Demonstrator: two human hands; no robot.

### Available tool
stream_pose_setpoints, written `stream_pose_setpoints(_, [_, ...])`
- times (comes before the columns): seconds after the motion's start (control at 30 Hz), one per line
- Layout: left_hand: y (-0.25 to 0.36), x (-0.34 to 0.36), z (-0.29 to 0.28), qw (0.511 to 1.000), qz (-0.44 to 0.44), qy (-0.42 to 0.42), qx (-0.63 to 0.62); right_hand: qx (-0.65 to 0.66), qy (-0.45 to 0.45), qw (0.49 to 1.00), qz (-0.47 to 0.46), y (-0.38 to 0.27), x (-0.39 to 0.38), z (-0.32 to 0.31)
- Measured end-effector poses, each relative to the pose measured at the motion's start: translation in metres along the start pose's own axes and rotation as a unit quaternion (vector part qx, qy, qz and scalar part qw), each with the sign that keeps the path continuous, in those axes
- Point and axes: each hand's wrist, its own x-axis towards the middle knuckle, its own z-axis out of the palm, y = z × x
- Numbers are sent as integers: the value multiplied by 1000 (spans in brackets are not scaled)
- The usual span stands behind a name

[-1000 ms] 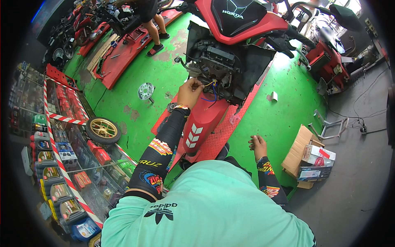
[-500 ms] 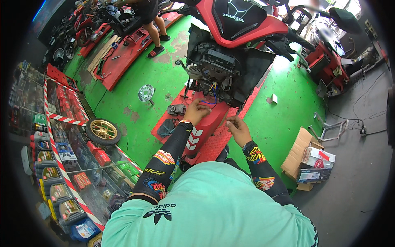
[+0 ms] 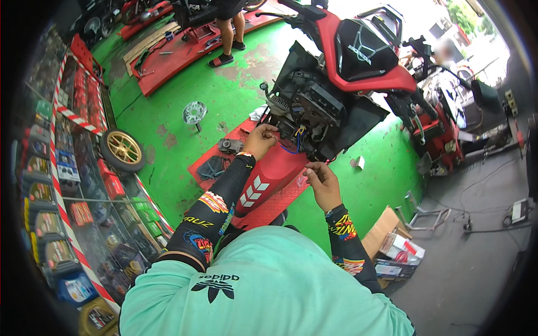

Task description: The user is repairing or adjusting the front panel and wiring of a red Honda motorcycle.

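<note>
A red motor scooter [image 3: 367, 78] stands with its front opened up, baring dark inner parts and wiring [image 3: 314, 103]. My left hand [image 3: 259, 142] is above the red centre cover [image 3: 283, 162], fingers pinched together at the end of a thin blue wire [image 3: 289, 150]. That wire loops down from a cluster of yellow and blue leads [image 3: 301, 133]. Right of the cover, my right hand [image 3: 324, 185] holds thumb and forefinger in a pinch; whatever is between them is too small to make out.
A grey metal part [image 3: 231, 146] lies on the red lift platform [image 3: 200, 162]. On the green floor are a brake disc [image 3: 194, 112] and a gold-rimmed wheel [image 3: 123, 150] beside the glass display case [image 3: 92, 190]. Cardboard boxes [image 3: 381, 232] sit at right. Another person's legs [image 3: 231, 36] show far off.
The whole view has turned, so the scooter's front sits further right and lower. My left hand is closer to the opened front, and the wire's loop is smaller. The right hand remains pinched.
</note>
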Motion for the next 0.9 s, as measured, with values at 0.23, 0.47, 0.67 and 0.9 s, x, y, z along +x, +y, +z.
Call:
stream_pose_setpoints(0.23, [32,-1,4,995,26,-11,-100,-420,61,877,-225,-50,40,15])
stream_pose_setpoints(0.47, [68,36,6,984,148,58,76,-569,31,802,-183,-33,81,28])
stream_pose_setpoints(0.67, [79,67,24,923,189,123,311,-564,22,810,-156,-24,95,39])
stream_pose_setpoints(0.9, [80,73,17,882,229,177,372,-514,15,850,-118,-27,101,44])
